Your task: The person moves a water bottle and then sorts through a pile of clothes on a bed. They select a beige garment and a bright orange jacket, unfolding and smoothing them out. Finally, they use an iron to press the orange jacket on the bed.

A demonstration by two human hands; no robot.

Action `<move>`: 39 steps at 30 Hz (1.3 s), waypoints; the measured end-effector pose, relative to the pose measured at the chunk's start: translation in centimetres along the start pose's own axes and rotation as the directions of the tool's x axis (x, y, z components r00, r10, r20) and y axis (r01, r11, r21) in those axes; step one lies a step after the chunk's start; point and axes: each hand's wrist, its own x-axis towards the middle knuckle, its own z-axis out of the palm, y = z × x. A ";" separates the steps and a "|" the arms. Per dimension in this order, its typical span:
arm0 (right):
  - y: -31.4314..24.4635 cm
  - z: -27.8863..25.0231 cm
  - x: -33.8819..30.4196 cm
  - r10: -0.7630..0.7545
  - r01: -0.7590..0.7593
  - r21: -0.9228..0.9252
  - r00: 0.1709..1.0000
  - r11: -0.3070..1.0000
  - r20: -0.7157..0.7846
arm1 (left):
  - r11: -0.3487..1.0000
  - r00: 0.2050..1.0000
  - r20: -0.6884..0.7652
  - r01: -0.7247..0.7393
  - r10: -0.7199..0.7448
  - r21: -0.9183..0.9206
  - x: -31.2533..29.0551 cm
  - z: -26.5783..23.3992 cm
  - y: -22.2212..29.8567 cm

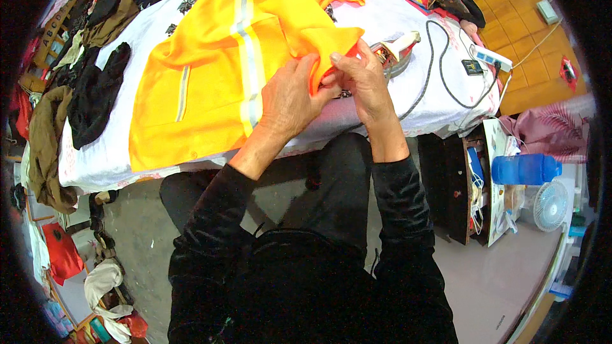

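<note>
An orange jacket with silver-grey reflective stripes (210, 70) lies spread over the white cloth of the table in front of me. Both hands grip its right edge, where the fabric is lifted and bunched. My left hand (292, 97) pinches the folded edge from the near side, its fingertips partly tucked into the cloth. Close beside it, my right hand (364, 83) has thumb and fingers closed on a raised corner of the same jacket. Just beyond my right hand rests a clothes iron (396, 52) with a pale handle, partly hidden by the hand.
A dark cord (431, 70) loops over the table's right side towards a white power strip (491, 57). Dark garments (101, 92) hang along the left edge. A blue bottle (526, 169) and small fan (550, 206) stand at right. A red bag (62, 253) is low left.
</note>
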 end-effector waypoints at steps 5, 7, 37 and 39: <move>1.1 -3.3 -0.5 -0.036 -0.004 -0.434 0.996 0.901 -0.083 | 0.918 0.958 0.167 0.272 -0.232 -0.289 1.9 0.5 -3.9; 2.3 -5.6 -0.4 -0.142 0.013 -0.824 0.987 0.567 -0.082 | 0.815 0.922 0.230 0.383 -0.311 -0.435 1.8 0.1 -4.3; -0.6 -5.0 6.2 -0.669 0.190 -0.918 0.736 0.348 -0.102 | 0.991 0.917 0.377 -0.111 0.132 -0.079 -1.6 3.7 0.6; -0.6 -6.7 6.0 -0.675 0.154 -0.898 0.714 0.412 -0.187 | 0.984 0.894 0.415 -0.176 0.170 -0.025 -1.9 3.5 1.3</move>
